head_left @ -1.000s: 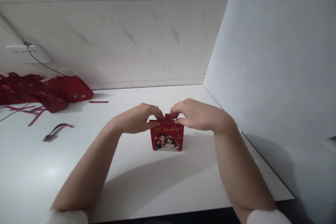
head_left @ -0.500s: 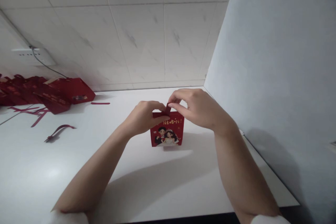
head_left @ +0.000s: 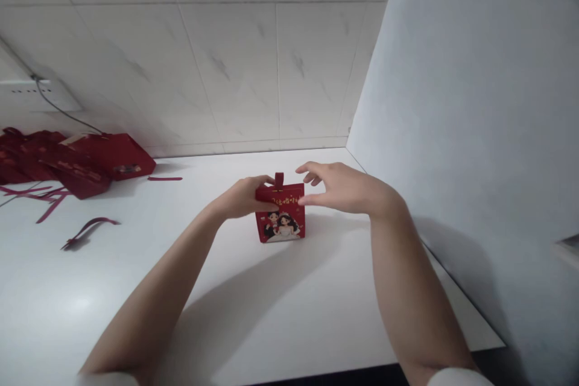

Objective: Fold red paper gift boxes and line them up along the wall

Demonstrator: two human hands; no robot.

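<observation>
A small red gift box point(head_left: 281, 221) with a cartoon couple printed on its front stands upright on the white counter point(head_left: 136, 277). A short red ribbon tab sticks up from its top. My left hand point(head_left: 242, 197) is curled around the box's upper left corner and holds it. My right hand point(head_left: 341, 189) hovers at the box's upper right corner with its fingers spread and loose, thumb close to the box edge.
A pile of flat red boxes point(head_left: 76, 160) lies at the far left against the tiled wall. Loose red ribbons point(head_left: 85, 229) lie on the counter near it. A grey panel point(head_left: 474, 108) walls off the right side. A cable runs to a wall socket point(head_left: 27, 93).
My right hand has let go of the ribbon tab and opened, drawing slightly right. The ribbon tab now stands up on its own. My left hand stays on the box.
</observation>
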